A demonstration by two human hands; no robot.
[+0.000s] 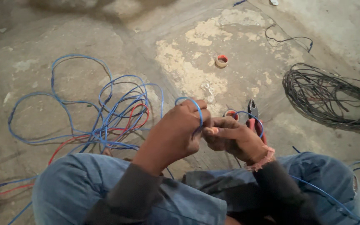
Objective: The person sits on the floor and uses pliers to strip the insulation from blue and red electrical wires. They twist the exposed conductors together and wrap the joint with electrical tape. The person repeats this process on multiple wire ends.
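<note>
Head view: left hand [175, 132] and right hand [233, 139] are both closed, pinching a blue wire [193, 104] above the knees. Red-handled pliers [253, 118] lie beyond the right hand; tangled blue and red wires [109, 121] left, black wire coil [328, 98] right, tape roll [221, 61] farther off on the concrete floor [34, 41].

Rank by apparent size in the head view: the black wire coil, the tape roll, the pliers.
1. Black wire coil, clearly largest.
2. Pliers, partly hidden behind the right hand, so unsure.
3. Tape roll, smallest, though it lies farther away.
</note>
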